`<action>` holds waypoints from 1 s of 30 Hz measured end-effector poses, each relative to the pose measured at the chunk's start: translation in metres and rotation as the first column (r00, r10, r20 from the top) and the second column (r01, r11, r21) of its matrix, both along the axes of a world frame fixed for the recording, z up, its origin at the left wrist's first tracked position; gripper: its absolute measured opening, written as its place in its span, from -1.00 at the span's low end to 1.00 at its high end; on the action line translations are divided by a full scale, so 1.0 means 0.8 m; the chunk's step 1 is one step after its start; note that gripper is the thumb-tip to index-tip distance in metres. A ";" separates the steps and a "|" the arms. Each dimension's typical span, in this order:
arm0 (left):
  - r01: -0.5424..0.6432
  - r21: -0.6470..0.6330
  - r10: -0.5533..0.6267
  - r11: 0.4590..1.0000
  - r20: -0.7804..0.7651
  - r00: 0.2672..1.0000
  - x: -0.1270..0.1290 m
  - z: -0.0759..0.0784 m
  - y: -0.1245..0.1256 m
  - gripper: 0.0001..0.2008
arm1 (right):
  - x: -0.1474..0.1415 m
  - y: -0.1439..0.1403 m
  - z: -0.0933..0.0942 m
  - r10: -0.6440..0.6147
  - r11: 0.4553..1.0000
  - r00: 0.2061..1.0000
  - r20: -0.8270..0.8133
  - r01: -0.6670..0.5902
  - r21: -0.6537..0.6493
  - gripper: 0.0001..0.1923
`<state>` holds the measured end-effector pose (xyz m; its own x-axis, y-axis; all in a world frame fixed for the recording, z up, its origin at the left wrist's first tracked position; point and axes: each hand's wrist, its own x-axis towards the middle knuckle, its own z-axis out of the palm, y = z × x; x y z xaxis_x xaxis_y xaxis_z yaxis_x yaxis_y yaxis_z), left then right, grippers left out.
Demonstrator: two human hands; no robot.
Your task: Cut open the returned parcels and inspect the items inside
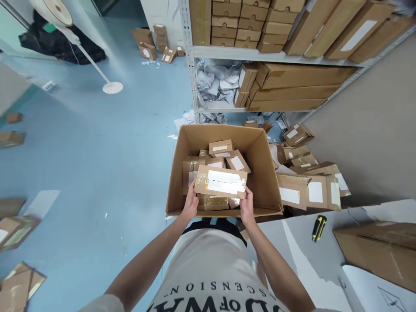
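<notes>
Between my two hands is a small cardboard box (202, 179) with a white label and shiny tape on its top. My left hand (191, 203) grips its left end and my right hand (247, 207) its right end, fingers mostly hidden beneath or behind it. The held box is over a large open carton (260, 173), tilted slightly down to the right. Inside the carton lie several smaller taped boxes, among them one at the back (221, 146) and a labelled one (238, 161) leaning at the right.
Metal shelving (276, 55) with brown boxes stands beyond the carton. Labelled parcels (290, 190) are heaped to its right. A grey table (328, 260) at lower right bears a yellow-black utility knife (319, 228) and a long box (377, 247). Cartons lie on the blue floor (107, 173) at left.
</notes>
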<state>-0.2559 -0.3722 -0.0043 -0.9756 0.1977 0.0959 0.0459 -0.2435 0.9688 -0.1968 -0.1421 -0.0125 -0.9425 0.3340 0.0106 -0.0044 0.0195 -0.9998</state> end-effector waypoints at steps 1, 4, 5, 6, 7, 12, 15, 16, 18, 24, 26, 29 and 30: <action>0.016 0.003 -0.016 1.000 -0.021 1.000 0.005 0.001 -0.003 -0.13 | 0.007 -0.005 -0.001 -0.027 1.000 0.999 -0.025 0.027 -0.010 -0.18; 0.060 0.020 -0.059 0.998 -0.028 0.998 0.016 0.005 -0.003 -0.14 | 0.029 -0.011 0.001 -0.104 0.994 0.992 -0.076 0.100 -0.051 -0.19; 0.085 0.025 -0.084 0.996 -0.026 0.996 0.018 0.006 0.000 -0.13 | 0.038 -0.010 0.002 -0.128 0.990 0.988 -0.081 0.123 -0.063 -0.19; 0.116 0.028 -0.115 0.993 -0.026 0.993 0.020 0.008 0.005 -0.12 | 0.046 -0.008 0.004 -0.155 0.986 0.984 -0.084 0.149 -0.072 -0.20; 0.151 0.033 -0.150 0.988 -0.026 0.988 0.021 0.010 0.011 -0.11 | 0.056 -0.005 0.007 -0.187 0.980 0.979 -0.086 0.180 -0.079 -0.20; 0.374 0.075 -0.373 0.924 -0.023 0.928 0.026 0.018 0.064 -0.08 | 0.116 0.025 0.016 -0.397 0.917 0.914 -0.080 0.391 -0.076 -0.20; 0.523 0.083 -0.522 0.848 -0.036 0.852 0.035 0.022 0.109 -0.02 | 0.162 0.045 0.018 -0.547 0.837 0.834 -0.075 0.544 -0.058 -0.16; 0.568 0.079 -0.567 0.819 -0.039 0.823 0.040 0.023 0.125 -0.01 | 0.180 0.051 0.019 -0.595 0.804 0.800 -0.081 0.593 -0.052 -0.16; 0.653 0.061 -0.651 0.755 -0.047 0.758 0.054 0.023 0.162 -0.01 | 0.219 0.061 0.020 -0.679 0.733 0.728 -0.092 0.679 -0.043 -0.15; 0.876 -0.052 -0.877 0.479 -0.064 0.476 0.138 0.019 0.283 0.01 | 0.358 0.081 0.010 -0.894 0.446 0.444 -0.057 0.894 -0.036 -0.12; 0.920 -0.072 -0.922 0.385 -0.056 0.382 0.180 0.016 0.320 0.01 | 0.409 0.088 0.002 -0.930 0.366 0.363 -0.055 0.929 -0.059 -0.14; 0.958 -0.099 -0.963 0.268 -0.038 0.266 0.247 0.005 0.367 -0.01 | 0.482 0.100 -0.012 -0.962 0.273 0.271 -0.034 0.958 -0.088 -0.16; 0.965 -0.110 -0.971 0.238 -0.032 0.236 0.268 -0.001 0.379 -0.01 | 0.503 0.104 -0.016 -0.968 0.251 0.250 -0.021 0.964 -0.091 -0.17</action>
